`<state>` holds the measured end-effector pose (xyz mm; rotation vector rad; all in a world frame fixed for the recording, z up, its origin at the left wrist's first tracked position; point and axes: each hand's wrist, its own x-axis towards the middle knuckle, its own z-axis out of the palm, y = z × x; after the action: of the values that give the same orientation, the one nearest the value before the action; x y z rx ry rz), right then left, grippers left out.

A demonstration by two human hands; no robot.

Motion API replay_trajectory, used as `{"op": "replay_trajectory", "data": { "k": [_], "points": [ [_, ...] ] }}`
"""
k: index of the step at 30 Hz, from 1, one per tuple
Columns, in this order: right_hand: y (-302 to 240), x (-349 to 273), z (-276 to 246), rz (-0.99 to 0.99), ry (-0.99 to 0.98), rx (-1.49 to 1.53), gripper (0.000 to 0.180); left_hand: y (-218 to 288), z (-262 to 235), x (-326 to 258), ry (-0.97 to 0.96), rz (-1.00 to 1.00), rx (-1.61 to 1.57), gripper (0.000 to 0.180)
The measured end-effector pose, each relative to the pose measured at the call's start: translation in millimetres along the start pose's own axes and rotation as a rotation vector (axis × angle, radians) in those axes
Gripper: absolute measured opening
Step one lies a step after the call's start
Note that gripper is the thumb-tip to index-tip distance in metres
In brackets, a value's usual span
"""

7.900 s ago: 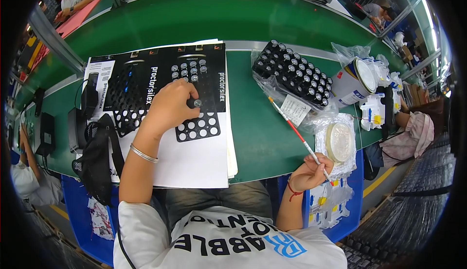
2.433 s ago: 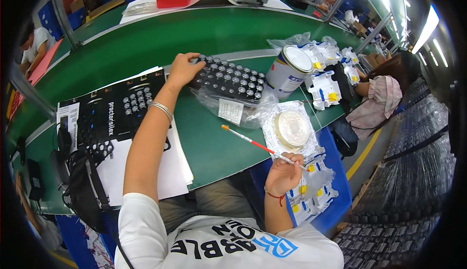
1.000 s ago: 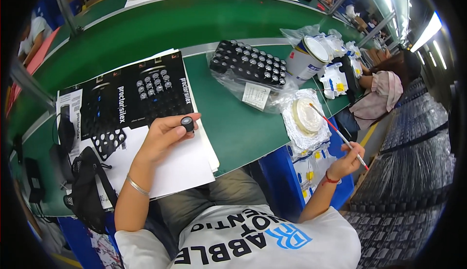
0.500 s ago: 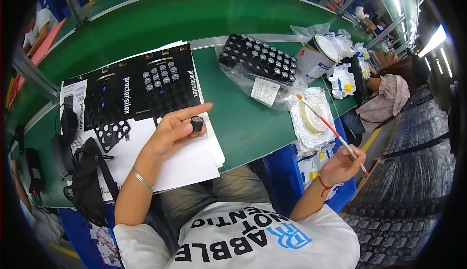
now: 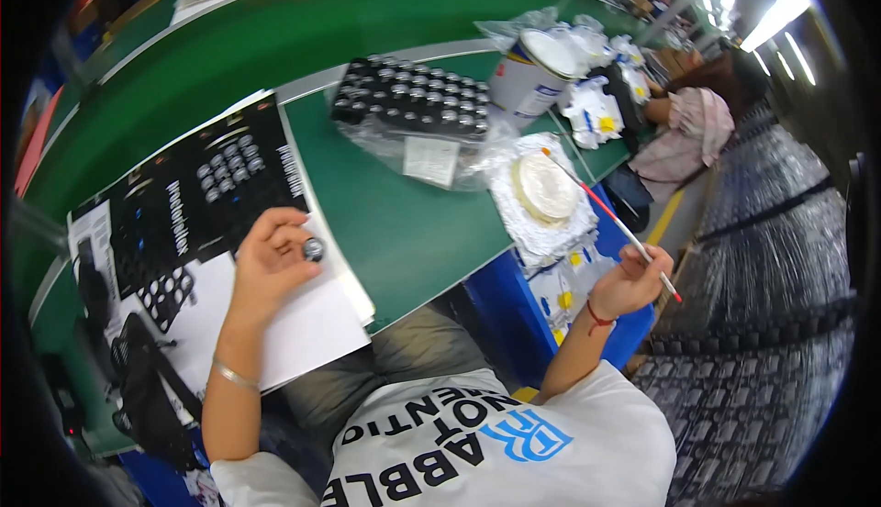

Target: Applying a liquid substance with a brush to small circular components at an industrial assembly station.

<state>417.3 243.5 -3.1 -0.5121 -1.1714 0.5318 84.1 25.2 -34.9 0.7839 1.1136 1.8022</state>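
Between the thumb and fingertips of my left hand point(image 5: 271, 264) is a small round black knob point(image 5: 313, 249), its shiny face showing. This hand is above white sheets point(image 5: 312, 323) and a black printed board point(image 5: 151, 186) with rows of round knob shapes. My right hand point(image 5: 633, 282) grips a thin paintbrush point(image 5: 601, 202) with a red and white handle. The orange brush tip reaches over a round pale dish point(image 5: 551, 186), which sits on crumpled white cloth or paper point(image 5: 514, 222). Whether the tip touches the dish I cannot tell.
A black tray point(image 5: 413, 94) with rows of knobs lies in clear plastic at the back, beside a white and blue can point(image 5: 532, 76). White plastic parts point(image 5: 592, 112) are at the right. Blue bins point(image 5: 505, 310) stand below the green table's edge point(image 5: 440, 273). Another person's pink sleeve point(image 5: 702, 117) shows at right.
My left hand has turned the knob and curled its stretched index finger. The whole view has swung, so table things appear further left. The brush stays in my right hand.
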Motion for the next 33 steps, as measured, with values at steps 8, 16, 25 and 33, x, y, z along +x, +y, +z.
{"op": "replay_trajectory", "data": {
  "k": [8,16,25,33],
  "points": [
    [1.9,7.2,-8.4,-0.040,-0.086,-0.390,0.026,-6.3,-2.9,1.3,0.060,-0.034,0.094,0.036],
    [9.1,3.1,0.5,0.032,-0.236,-0.468,0.025,-9.1,-8.7,-1.4,0.160,-0.077,0.158,0.023],
    [22.8,7.5,-4.6,0.115,-0.090,-0.351,0.026,-13.0,-8.0,1.6,0.157,-0.108,0.134,0.022],
    [25.4,3.6,-4.1,0.091,-0.234,-0.484,0.026,-9.7,-7.6,0.0,0.189,-0.091,0.121,0.019]
  ]
}}
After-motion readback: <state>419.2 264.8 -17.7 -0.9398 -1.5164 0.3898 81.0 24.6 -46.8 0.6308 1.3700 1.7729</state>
